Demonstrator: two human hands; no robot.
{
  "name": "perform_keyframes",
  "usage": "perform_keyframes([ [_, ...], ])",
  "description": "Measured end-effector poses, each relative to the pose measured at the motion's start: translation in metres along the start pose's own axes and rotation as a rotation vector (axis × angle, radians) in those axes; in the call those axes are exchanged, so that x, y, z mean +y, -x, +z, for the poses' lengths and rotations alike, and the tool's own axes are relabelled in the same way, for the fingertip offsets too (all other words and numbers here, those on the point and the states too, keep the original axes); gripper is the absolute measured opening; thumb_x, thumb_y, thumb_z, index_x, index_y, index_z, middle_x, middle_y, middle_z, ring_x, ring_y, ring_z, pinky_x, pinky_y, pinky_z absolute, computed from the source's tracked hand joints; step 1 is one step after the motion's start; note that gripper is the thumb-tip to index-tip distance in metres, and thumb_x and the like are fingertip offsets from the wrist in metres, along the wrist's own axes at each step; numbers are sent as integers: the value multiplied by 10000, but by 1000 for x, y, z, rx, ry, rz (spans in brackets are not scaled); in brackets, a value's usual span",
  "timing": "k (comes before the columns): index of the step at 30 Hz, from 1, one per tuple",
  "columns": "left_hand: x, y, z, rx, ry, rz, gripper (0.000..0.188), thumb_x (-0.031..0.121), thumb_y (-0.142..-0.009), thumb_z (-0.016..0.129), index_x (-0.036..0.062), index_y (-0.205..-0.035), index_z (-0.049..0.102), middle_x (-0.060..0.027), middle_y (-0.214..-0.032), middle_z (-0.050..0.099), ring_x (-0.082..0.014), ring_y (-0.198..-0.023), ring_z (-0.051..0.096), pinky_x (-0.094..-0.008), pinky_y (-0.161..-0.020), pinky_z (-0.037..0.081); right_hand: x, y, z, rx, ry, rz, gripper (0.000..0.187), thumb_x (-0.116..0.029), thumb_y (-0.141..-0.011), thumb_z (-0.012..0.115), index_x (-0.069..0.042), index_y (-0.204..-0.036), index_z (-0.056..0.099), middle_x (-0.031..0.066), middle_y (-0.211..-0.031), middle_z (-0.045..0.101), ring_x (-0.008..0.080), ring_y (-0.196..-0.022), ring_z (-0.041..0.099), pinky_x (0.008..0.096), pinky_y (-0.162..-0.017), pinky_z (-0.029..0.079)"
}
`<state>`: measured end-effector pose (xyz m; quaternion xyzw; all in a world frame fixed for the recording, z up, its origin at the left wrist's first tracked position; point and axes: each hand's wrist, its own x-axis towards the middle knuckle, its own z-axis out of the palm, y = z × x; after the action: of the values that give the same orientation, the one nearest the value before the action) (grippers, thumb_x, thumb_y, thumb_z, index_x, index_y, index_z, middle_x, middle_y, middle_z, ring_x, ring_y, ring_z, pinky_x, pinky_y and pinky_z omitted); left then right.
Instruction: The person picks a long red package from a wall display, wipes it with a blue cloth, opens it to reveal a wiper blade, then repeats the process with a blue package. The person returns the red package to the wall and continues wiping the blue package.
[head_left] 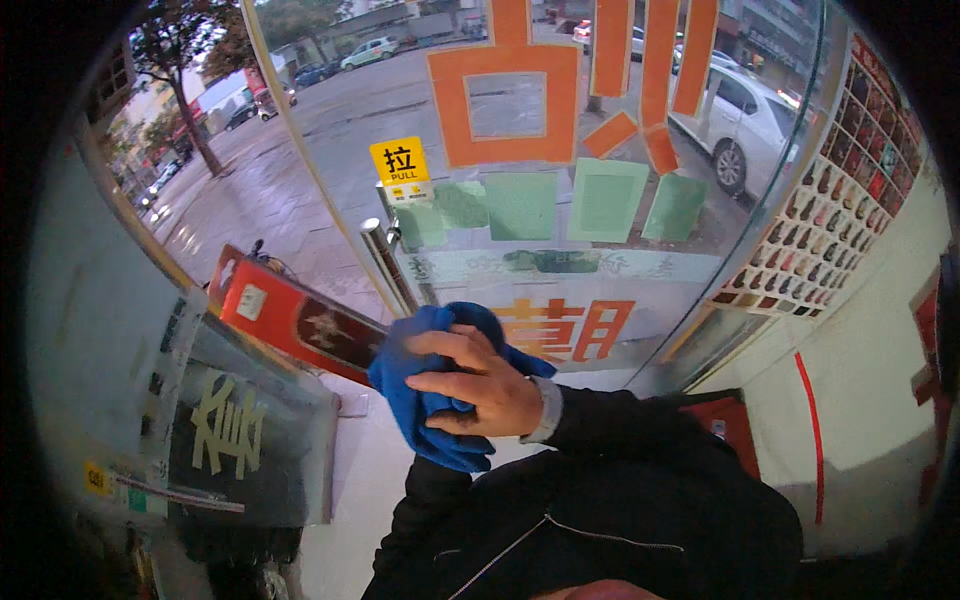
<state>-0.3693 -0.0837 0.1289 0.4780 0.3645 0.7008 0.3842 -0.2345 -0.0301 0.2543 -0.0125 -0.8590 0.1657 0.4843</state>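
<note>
The glass door [500, 280] is walling off the way ahead, its steel handle [388, 265] standing just beyond the blue cloth [410, 385]; a red panel [265, 310] is crowding the left, while room is lying open rightward from the right hand [488, 388] toward the pale wall [870, 390].

Cloth [395, 378] — matt; handle [388, 264] — glossy metal

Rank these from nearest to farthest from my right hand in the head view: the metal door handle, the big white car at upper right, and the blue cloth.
From the right hand:
1. Blue cloth: touching, under the fingers.
2. Metal door handle: just beyond, up and to the left.
3. White car: outdoors, upper right.
</note>
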Motion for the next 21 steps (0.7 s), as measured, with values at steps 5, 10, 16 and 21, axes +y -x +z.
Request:
perform_keyframes([
  [5, 22, -17, -13, 53, 270, -65, 681, 515, -1079, 526, 103, -1597, 367, -121, -1594, 451, -309, -1427, 499, -449, -1213, 401, 11, 4, 34, 81, -52, 61, 728, -54, -825, 836, -175, -1469, 519, 189, -1592, 392, 463, -1425, 437, 526, -1153, 417],
  [10, 43, -18, -28, -194, 789, -228, 761, 565, -1070, 516, 130, -1651, 287, -120, -1670, 355, -334, -1488, 436, -489, -1246, 354, 11, 30, 33, 10, -6, 195, 860, 80, -755, 807, -164, -1495, 443, 231, -1533, 418, 486, -1374, 477, 497, -1068, 499],
  [16, 69, -19, -26, -161, 670, -50, 950, 671, -985, 583, 153, -1689, 210, -139, -1715, 291, -363, -1547, 341, -538, -1265, 293, 5, 65, 34, 1, -33, 295, 812, 27, -812, 801, -103, -1513, 412, 251, -1454, 498, 486, -1259, 586, 495, -1039, 521],
  [21, 68, -18, -34, -8, 670, 103, 899, 637, -972, 623, 266, -1688, 225, -113, -1731, 269, -397, -1599, 212, -624, -1268, 221, 1, 97, 20, -79, 2, 375, 792, 11, -854, 787, -53, -1541, 398, 261, -1466, 551, 424, -1300, 606, 495, -1075, 519],
])
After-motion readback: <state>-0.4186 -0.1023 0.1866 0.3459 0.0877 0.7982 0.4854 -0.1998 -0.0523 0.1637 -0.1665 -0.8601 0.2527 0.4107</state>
